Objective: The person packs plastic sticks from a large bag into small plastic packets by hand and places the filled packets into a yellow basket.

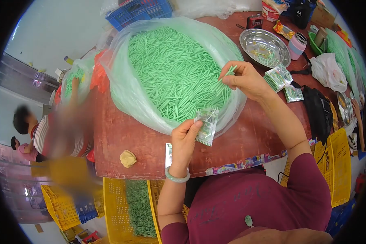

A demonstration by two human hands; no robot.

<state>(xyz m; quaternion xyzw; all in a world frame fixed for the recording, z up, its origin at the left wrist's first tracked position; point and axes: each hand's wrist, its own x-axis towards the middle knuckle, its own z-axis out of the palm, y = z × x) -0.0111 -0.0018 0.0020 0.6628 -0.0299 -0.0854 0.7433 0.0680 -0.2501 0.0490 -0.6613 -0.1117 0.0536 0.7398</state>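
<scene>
A big clear plastic bag (120,87) full of short green sticks (171,65) lies open on the red table (110,134). My left hand (186,138) pinches a small clear packet with green print (207,126) at the bag's near edge. Over the bag's right side, my right hand (244,79) holds a few green sticks (230,71) between thumb and fingers. Part of another packet (168,154) shows beside my left wrist, on the table.
Right of the bag are a metal bowl (265,48), stacked packets (278,77), a pink-lidded jar (297,44) and a black bag (317,110). A yellow lump (127,159) lies at front left. Yellow crates (118,211) stand below the table. People sit at left.
</scene>
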